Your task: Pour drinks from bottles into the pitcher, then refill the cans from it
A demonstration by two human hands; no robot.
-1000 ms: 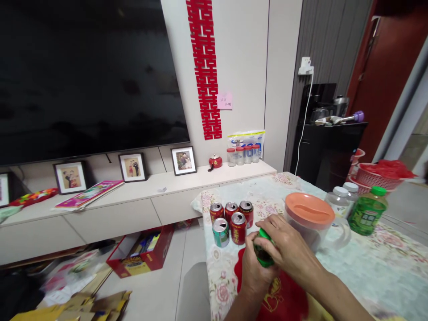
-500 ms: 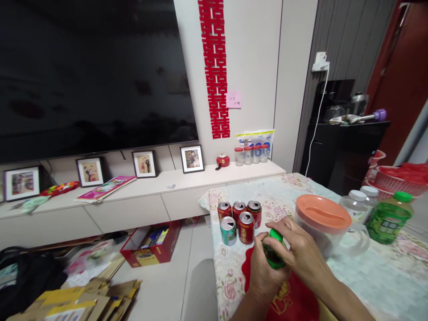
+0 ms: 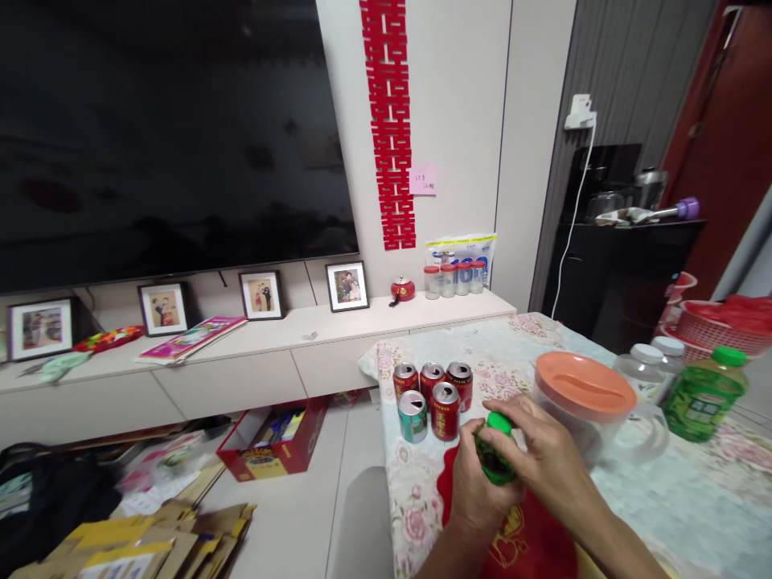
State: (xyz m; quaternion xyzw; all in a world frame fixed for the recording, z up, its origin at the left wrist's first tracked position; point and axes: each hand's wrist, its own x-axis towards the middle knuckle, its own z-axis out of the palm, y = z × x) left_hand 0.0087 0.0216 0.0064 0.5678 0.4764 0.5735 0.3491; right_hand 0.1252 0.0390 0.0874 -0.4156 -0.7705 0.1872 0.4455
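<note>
A small green bottle (image 3: 495,466) with a bright green cap (image 3: 499,423) is held over a red mat (image 3: 536,531) with gold print. My left hand (image 3: 476,490) wraps round the bottle's body. My right hand (image 3: 543,446) has its thumb and fingers closed on the cap from the right side. Much of the bottle is hidden behind my fingers. Just beyond my hands stand several opened drink cans, among them a red can (image 3: 445,412) and a teal can (image 3: 413,416).
To the right stand a clear pitcher (image 3: 564,414) with an orange lid, white-capped jars (image 3: 639,370) and a larger green bottle (image 3: 703,398). The flowered tablecloth (image 3: 416,498) covers the table. A low cabinet (image 3: 338,330) carries picture frames and red-lidded jars; a red box (image 3: 271,442) lies on the floor.
Both hands keep their hold on the bottle and cap. The right fingers have shifted slightly, and a bit more of the green cap shows. The cans and pitcher stay put.
</note>
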